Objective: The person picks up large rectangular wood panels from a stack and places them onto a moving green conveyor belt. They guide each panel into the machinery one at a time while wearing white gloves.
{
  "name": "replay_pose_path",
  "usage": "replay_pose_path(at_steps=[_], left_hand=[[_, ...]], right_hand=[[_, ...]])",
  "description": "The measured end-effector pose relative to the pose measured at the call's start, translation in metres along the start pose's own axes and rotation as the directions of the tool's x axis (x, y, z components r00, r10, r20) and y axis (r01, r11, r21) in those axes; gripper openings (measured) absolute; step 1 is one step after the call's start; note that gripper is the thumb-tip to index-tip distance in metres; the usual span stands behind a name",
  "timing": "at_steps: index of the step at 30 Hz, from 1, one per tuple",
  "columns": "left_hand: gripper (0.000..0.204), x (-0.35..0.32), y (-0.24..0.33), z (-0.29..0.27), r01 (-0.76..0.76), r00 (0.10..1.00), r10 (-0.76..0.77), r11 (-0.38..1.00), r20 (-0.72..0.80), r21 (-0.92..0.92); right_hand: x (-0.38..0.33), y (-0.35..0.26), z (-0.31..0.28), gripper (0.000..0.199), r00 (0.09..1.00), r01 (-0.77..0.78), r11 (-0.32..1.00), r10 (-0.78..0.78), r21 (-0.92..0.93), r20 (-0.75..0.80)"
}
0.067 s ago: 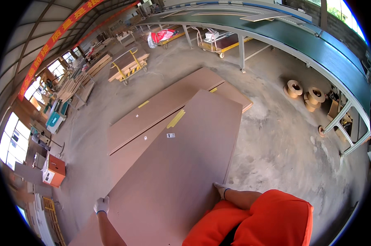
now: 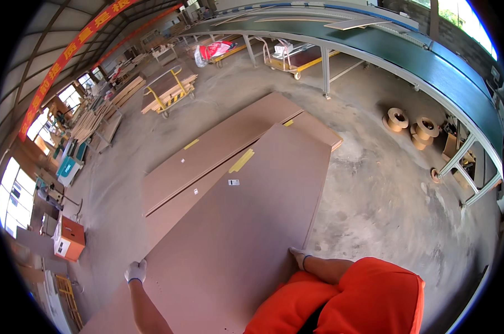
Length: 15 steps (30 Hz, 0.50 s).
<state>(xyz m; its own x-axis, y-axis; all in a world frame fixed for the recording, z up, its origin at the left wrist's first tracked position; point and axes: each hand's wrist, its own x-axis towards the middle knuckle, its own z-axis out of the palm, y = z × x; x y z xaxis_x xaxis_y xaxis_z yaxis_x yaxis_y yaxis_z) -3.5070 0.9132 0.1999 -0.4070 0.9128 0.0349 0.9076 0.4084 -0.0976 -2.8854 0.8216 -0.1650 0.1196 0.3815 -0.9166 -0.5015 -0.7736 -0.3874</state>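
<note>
A large flat brown panel [image 2: 235, 234] stretches away in front of me, with yellow tape and a small white label near its far left edge. My left hand [image 2: 135, 270], in a white glove, is closed round the panel's left edge. On the opposite edge my right hand [image 2: 300, 256], gloved too, grips the board; its thumb side shows and the fingers are partly hidden. The panel lies tilted over a stack of similar brown panels [image 2: 218, 131] on the floor, which also carry strips of yellow tape.
A long green conveyor [image 2: 430, 61] on metal legs curves along the back and right. Cardboard spools [image 2: 424, 128] stand beneath it. Yellow-framed carts [image 2: 168, 92] hold boards farther back. An orange box [image 2: 69, 238] sits on the floor at left, near a wall with windows.
The panel's far end has shifted slightly right over the stack. My left hand has moved a little left and up with its edge; my right hand stays about where it was.
</note>
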Motion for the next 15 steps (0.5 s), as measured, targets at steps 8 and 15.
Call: replay_pose_path(at_steps=[8, 15], left_hand=[[0.070, 0.339, 0.022, 0.074, -0.240, 0.963, 0.223, 0.965, 0.152, 0.106], [0.068, 0.556, 0.085, 0.147, -0.387, 0.892, 0.343, 0.916, 0.295, 0.104]], right_hand=[[0.030, -0.031, 0.177, 0.052, 0.977, 0.005, 0.922, 0.079, 0.386, -0.200], [0.054, -0.093, 0.311, 0.060, 0.847, 0.050, 0.981, 0.057, 0.186, -0.529]])
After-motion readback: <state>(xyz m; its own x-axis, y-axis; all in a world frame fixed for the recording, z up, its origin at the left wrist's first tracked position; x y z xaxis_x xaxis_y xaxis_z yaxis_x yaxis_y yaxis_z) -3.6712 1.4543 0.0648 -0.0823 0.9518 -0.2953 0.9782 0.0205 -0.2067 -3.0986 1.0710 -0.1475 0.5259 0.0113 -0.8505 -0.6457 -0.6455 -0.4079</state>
